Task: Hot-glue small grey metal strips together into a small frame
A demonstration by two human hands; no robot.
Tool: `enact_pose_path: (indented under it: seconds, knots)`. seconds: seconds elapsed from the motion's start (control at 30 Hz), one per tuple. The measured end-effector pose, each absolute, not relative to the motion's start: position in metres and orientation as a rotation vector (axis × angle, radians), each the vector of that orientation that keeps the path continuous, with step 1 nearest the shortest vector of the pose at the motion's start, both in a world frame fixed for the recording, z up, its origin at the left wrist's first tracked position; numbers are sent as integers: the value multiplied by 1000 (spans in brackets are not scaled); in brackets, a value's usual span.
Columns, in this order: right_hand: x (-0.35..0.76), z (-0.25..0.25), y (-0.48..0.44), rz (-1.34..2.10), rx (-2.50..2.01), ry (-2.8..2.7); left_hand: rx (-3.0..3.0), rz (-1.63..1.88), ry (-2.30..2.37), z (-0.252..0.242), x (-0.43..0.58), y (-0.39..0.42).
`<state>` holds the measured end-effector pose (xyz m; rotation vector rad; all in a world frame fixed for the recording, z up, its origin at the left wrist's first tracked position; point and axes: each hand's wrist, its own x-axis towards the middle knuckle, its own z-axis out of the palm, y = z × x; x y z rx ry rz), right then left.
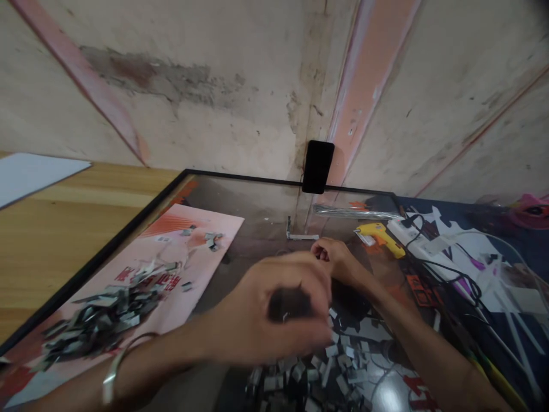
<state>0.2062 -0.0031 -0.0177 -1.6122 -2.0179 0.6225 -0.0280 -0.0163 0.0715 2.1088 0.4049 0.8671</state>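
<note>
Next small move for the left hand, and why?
If it's free, probably lower the left hand to the loose pieces: they lie just below it in view, while the right hand is curled farther up. Blur hides whether the left holds anything, so check that first.

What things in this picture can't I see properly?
In the head view:
- Left hand: blurred, so anything in its grip can't be told.
- Right hand: anything it holds is too small to name.
- Small gray pieces: the bottom edge cuts off the pile.
- White sheet: cut off by the left edge.
</note>
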Motion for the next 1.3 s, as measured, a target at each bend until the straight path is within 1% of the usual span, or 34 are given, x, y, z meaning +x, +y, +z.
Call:
enact_pose_path:
  seconds: [0.13,0.23,0.37,0.7,1.3]
  knots:
    - [208,-16,-3,617,-1618,-2038,2285,933,636,24,-2,13]
    - [209,-16,-2,581,-1612,-2082,2456,841,782,-10,6,28]
    - [210,-16,-2,576,-1637,-2096,2557,782,840,-33,4,37]
    - [211,-22,0,618,-1611,-2070,2524,736,868,-49,5,50]
    - [205,-23,0,567,-1592,-2104,2477,701,825,-53,7,56]
